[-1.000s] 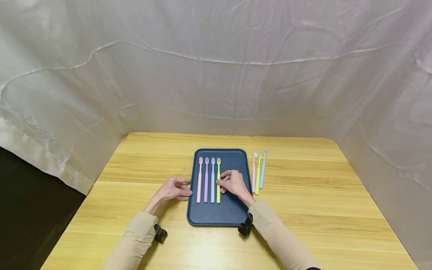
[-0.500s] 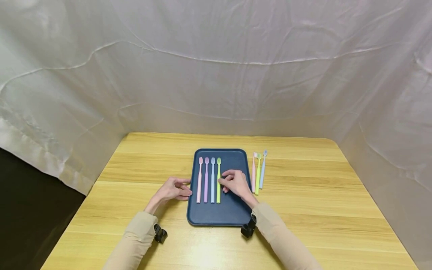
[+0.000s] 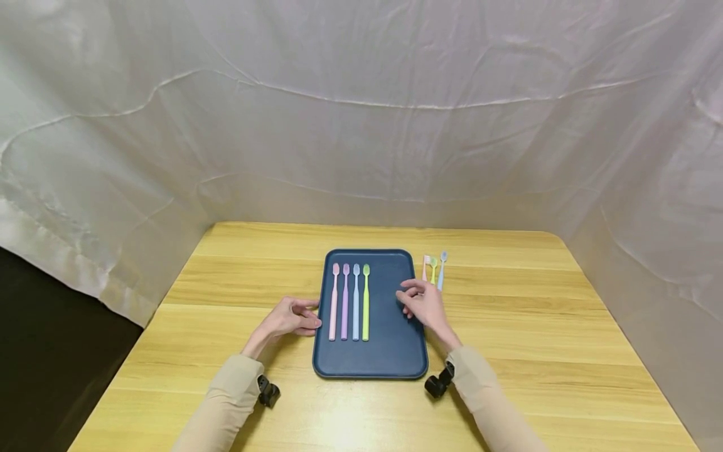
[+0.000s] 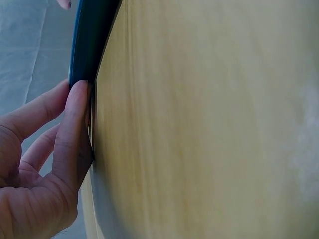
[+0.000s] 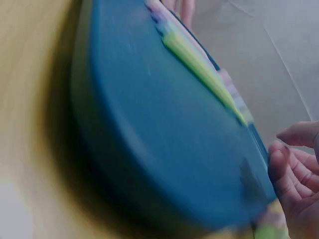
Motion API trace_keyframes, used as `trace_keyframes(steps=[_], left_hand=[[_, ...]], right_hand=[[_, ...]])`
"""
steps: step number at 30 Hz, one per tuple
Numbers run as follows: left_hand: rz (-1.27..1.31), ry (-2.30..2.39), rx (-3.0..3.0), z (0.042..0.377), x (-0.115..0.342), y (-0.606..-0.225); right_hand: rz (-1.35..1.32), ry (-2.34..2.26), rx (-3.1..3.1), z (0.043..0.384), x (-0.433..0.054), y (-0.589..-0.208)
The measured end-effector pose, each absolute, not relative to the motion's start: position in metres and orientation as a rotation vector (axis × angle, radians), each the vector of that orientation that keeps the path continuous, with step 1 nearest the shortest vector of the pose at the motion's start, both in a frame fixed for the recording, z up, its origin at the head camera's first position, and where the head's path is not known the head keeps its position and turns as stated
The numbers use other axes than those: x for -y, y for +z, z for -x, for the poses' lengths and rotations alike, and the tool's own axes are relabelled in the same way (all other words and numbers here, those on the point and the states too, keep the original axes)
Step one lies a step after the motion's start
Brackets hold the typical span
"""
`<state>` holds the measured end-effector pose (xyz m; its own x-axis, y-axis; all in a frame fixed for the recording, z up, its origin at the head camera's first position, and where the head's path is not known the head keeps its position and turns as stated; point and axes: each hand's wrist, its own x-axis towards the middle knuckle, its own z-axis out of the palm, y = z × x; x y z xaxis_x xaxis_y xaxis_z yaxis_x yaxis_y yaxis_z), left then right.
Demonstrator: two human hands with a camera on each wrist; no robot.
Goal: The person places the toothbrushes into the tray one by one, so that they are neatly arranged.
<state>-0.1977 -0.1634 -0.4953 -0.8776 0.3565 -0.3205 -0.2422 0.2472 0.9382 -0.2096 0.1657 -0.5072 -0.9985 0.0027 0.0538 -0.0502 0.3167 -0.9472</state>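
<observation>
A dark blue tray (image 3: 369, 361) holds a row of toothbrushes lying side by side, heads away from me: a pink toothbrush (image 3: 333, 307), a purple toothbrush (image 3: 344, 307), a blue toothbrush (image 3: 356, 307) and a yellow-green toothbrush (image 3: 366, 307). My left hand (image 3: 288, 316) grips the tray's left rim, thumb and fingertips at the edge in the left wrist view. Over the tray's right rim hovers my right hand (image 3: 426, 306), loosely curled with nothing in it. It partly hides three more toothbrushes on the table.
Right of the tray lie a second pink toothbrush (image 3: 425, 269), a second green toothbrush (image 3: 433, 271) and a second blue toothbrush (image 3: 442, 273). They rest on a wooden table (image 3: 525, 326). A pale curtain (image 3: 361, 144) hangs behind the table and along its sides.
My right hand has let go of the yellow-green toothbrush on the tray and moved right, over the tray's right rim. The left hand and the tray stay where they were.
</observation>
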Motion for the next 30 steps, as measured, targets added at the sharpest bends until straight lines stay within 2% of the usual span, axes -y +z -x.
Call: trace_keyframes(steps=[13, 22, 30], left_hand=[[-0.111, 1.674, -2.050, 0.198, 0.164, -0.496], [-0.107, 1.674, -2.052, 0.198, 0.163, -0.496], [-0.097, 1.672, -2.050, 0.198, 0.164, -0.496]], right_hand=[[0.200, 1.637, 2.413, 0.214, -0.219, -0.513], [0.181, 1.494, 2.532, 0.216, -0.231, -0.519], [0.153, 1.571, 2.562, 0.218, -0.236, -0.522]])
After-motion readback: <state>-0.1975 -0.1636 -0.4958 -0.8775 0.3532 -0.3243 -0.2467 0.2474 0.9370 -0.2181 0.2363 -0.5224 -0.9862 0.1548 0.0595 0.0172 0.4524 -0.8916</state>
